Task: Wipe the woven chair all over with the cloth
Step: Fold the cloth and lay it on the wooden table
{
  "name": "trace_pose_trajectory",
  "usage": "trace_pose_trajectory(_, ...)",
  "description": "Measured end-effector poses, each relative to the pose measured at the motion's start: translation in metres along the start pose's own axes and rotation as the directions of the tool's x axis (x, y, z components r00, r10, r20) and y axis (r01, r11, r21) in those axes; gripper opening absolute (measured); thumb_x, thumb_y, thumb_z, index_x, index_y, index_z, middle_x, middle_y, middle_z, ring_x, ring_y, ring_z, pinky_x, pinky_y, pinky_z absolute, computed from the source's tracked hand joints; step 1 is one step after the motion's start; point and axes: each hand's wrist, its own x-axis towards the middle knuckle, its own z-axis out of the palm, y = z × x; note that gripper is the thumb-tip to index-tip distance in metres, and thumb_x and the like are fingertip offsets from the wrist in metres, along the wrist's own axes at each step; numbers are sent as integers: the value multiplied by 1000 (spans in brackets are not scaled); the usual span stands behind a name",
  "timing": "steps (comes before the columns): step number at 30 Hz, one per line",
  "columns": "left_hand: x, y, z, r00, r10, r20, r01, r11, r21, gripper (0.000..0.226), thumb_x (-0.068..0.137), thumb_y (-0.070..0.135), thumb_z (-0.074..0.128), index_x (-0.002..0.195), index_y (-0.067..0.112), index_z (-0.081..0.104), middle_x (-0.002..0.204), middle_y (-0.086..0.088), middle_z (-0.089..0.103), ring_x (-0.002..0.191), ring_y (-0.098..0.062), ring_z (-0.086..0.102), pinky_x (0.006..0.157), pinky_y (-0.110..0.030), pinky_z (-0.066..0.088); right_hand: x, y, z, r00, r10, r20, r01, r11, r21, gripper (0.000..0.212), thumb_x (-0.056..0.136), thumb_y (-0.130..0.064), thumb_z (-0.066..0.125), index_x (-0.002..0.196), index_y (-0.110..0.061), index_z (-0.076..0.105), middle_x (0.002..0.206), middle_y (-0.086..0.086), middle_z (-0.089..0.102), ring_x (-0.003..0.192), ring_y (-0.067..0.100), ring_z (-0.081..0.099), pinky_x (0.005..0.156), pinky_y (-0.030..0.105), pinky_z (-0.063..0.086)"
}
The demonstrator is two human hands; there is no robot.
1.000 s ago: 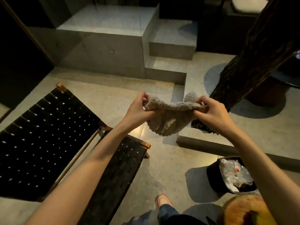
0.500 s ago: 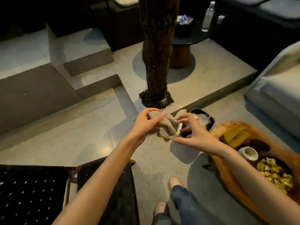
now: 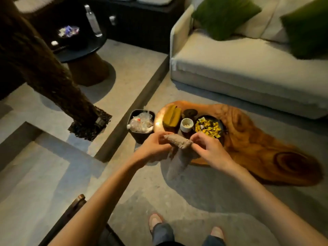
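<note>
While the cloth is stretched in the air just above the near left end of the wooden slab table, the left hand has its fingers curled round one end of it and the right hand pinches the other end between thumb and fingertips. Between the two hands the cloth is bunched into a short, fuzzy beige roll, and a looser part hangs below it, too blurred to make out. On the left part of the slab sit a folded yellow pouch, a small white cup and a dark bowl of yellow wrapped pieces. A black bin filled with clear plastic waste stands on the floor right against the slab's left end. Beyond the slab's far side stands a pale sofa with two green cushions on it. Well to the left of the slab, a rough tree trunk rises from a raised concrete step. Only a wooden corner and a dark rail of the woven chair show, well to the near left of the slab and under the left forearm, apart from the cloth. Two shoes stand on the concrete floor on the slab's near side.
</note>
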Motion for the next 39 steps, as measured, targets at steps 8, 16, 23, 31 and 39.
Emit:
trace_pose_trajectory(8,62,13,173,923,381,51,-238,462,854,23,90,30,59,109,16,60,100,-5,64,93,-23,60,72,-35,48,-99,101,-128,988,108,-111,-115,992,-57,11,96,-2,42,101,-12,44,95,7,51,87,17,49,79,29,37)
trace_pose_trajectory(16,114,10,256,931,336,146,-306,496,813,21,90,20,61,107,8,60,105,-8,64,95,-28,59,70,-31,37,-165,198,-213,948,318,-33,-316,947,50,51,80,-26,75,115,-24,38,121,-2,44,111,11,46,95,28,40)
trace_pose_trajectory(23,188,20,282,930,293,224,-355,544,761,18,88,7,58,106,10,58,99,-7,67,88,-26,62,69,-37,48,-144,271,-241,922,377,-89,-382,922,-57,27,91,-6,53,111,-19,41,115,3,49,97,17,52,73,23,41)
trace_pose_trajectory(31,316,44,290,914,358,192,-379,581,720,13,83,-4,62,93,2,68,86,-12,70,81,-27,64,61,-25,39,-73,343,-294,810,508,-291,-527,850,18,16,98,-7,45,102,-14,59,99,1,61,94,16,56,66,24,40)
trace_pose_trajectory(39,410,58,309,893,418,168,-415,615,671,21,81,-5,62,95,7,73,82,-4,72,68,-10,62,58,-6,37,-26,395,-324,692,493,-528,-619,781,-82,24,92,-5,51,108,-17,65,107,2,66,100,18,59,77,20,38)
